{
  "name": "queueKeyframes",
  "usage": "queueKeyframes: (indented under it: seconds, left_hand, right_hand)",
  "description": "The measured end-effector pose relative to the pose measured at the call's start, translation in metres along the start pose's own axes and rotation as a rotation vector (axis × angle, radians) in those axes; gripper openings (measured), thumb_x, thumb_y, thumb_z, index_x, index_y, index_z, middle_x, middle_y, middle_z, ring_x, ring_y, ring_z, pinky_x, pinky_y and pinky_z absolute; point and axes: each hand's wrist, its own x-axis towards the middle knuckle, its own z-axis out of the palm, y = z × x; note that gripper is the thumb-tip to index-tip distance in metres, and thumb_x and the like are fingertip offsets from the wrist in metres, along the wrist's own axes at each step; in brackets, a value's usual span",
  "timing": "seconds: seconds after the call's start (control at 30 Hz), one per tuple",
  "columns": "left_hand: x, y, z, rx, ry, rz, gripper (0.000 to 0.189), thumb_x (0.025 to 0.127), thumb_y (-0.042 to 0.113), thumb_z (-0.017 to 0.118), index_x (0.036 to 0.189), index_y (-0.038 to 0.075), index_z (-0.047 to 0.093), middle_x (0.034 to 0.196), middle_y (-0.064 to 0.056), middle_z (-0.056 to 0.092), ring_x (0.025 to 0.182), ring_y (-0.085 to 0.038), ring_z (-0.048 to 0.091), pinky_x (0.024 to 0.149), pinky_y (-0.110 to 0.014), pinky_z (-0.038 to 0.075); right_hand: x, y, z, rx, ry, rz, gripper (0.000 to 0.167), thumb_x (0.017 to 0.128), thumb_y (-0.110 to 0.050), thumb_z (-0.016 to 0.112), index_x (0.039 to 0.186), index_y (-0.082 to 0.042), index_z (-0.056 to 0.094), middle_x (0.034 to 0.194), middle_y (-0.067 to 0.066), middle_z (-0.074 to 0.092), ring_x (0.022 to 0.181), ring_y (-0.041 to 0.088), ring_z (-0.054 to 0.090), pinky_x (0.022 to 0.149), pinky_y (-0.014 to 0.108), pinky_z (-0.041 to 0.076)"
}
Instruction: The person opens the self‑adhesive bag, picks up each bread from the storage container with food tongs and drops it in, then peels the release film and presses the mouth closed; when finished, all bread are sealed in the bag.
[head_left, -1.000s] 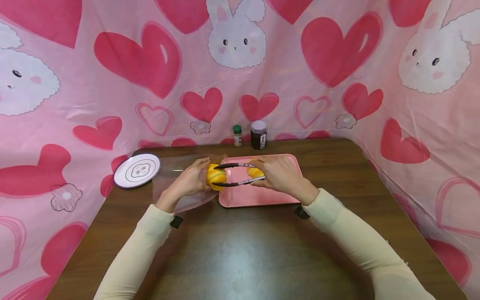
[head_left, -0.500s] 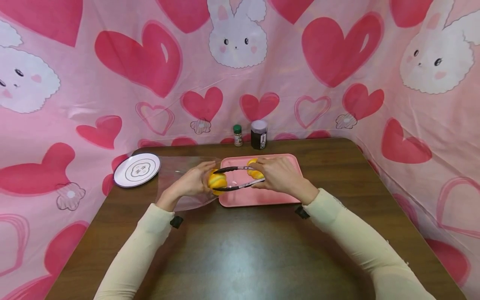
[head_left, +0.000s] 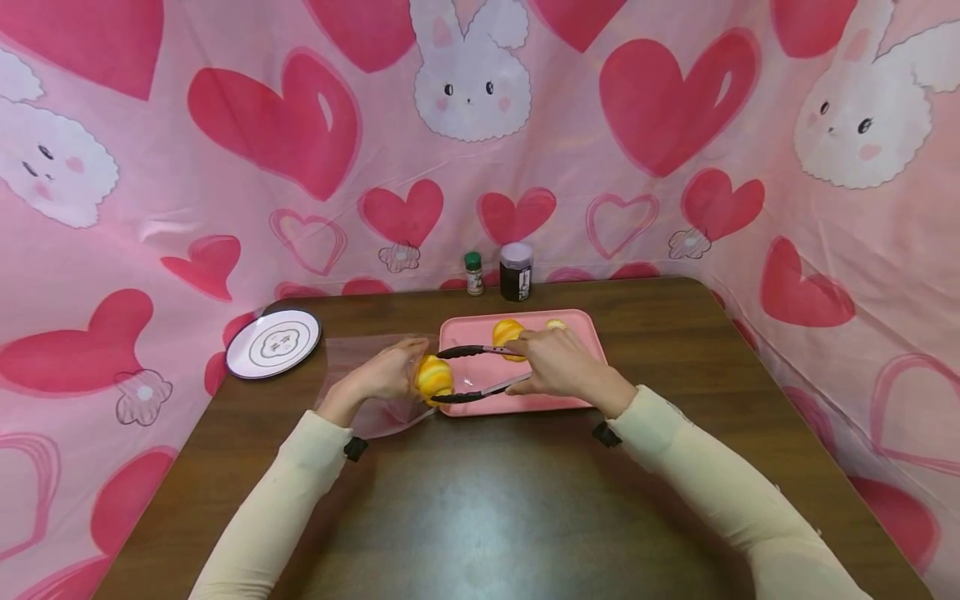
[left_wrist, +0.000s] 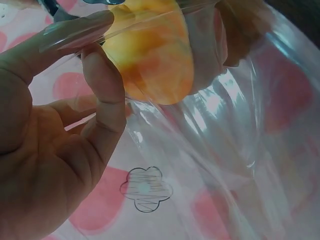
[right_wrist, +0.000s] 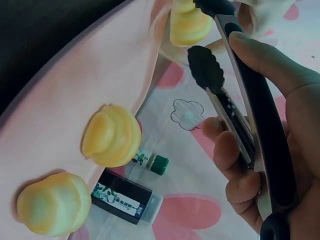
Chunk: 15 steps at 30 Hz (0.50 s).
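Observation:
My left hand (head_left: 384, 371) pinches the edge of a clear plastic bag (head_left: 393, 417), thumb against finger in the left wrist view. A yellow swirled bread roll (head_left: 433, 377) sits at the bag's mouth, showing through the film as an orange-yellow roll (left_wrist: 155, 60). My right hand (head_left: 558, 364) grips black-and-silver tongs (right_wrist: 262, 115), thumb on one arm and fingers curled round the other. The tongs' arms stand spread, their black scalloped tips by the roll, one on each side in the head view. Two more rolls, one swirled (right_wrist: 112, 135) and one paler (right_wrist: 55, 204), lie on the pink tray (head_left: 525, 400).
Behind the tray stand a small green-capped shaker (head_left: 473, 273) and a dark jar with a pale lid (head_left: 516, 272). A white plate (head_left: 273, 343) lies at the table's left edge. A pink heart-print cloth (head_left: 468, 167) hangs close behind the brown table (head_left: 480, 500).
Both hands have drawn a little toward me, carrying the bag, roll and tongs along. The tongs' arms are slightly wider apart. The paler roll has come into sight behind my right hand.

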Motion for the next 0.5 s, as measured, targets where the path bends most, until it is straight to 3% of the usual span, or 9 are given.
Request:
queueKeyframes:
  seconds: [0.13,0.23,0.37,0.5]
  left_hand:
    - [0.0001,-0.0002,-0.0019,-0.010,0.001,-0.009,0.094,0.070,0.013,0.086,0.148,-0.007,0.039,0.156,-0.025,0.037,0.139,-0.046,0.042,0.115,-0.056,0.035]
    - [-0.0005,0.0004,-0.0037,-0.012,-0.001,-0.014,0.093,0.071,0.011,0.085,0.149,-0.007,0.038,0.156,-0.025,0.036,0.138,-0.046,0.043,0.115,-0.056,0.036]
    - [-0.0009,0.0008,-0.0063,-0.019,-0.023,-0.025,0.089,0.074,0.007,0.080,0.150,-0.006,0.036,0.158,-0.024,0.034,0.139,-0.045,0.043,0.116,-0.054,0.035]
    - [-0.0006,0.0014,-0.0094,-0.034,-0.049,-0.022,0.088,0.075,0.009,0.082,0.151,-0.002,0.039,0.160,-0.019,0.033,0.141,-0.044,0.041,0.117,-0.056,0.034]
  right_hand:
    - [-0.0032,-0.0034,0.0021,-0.011,-0.022,0.039,0.060,0.069,-0.062,0.082,0.107,-0.017,0.074,0.080,-0.006,0.067,0.069,0.015,0.059,0.066,0.033,0.044]
    - [-0.0046,-0.0068,0.0059,-0.004,-0.017,0.057,0.057,0.070,-0.063,0.081,0.103,-0.017,0.073,0.072,-0.005,0.061,0.065,0.018,0.060,0.059,0.035,0.047]
    - [-0.0052,-0.0091,0.0076,-0.001,0.014,0.041,0.054,0.072,-0.060,0.082,0.103,-0.017,0.073,0.074,-0.003,0.063,0.064,0.021,0.062,0.050,0.035,0.046]
    - [-0.0044,-0.0078,0.0030,-0.053,0.049,0.005,0.054,0.072,-0.059,0.082,0.105,-0.017,0.073,0.074,-0.002,0.064,0.061,0.019,0.059,0.058,0.035,0.045]
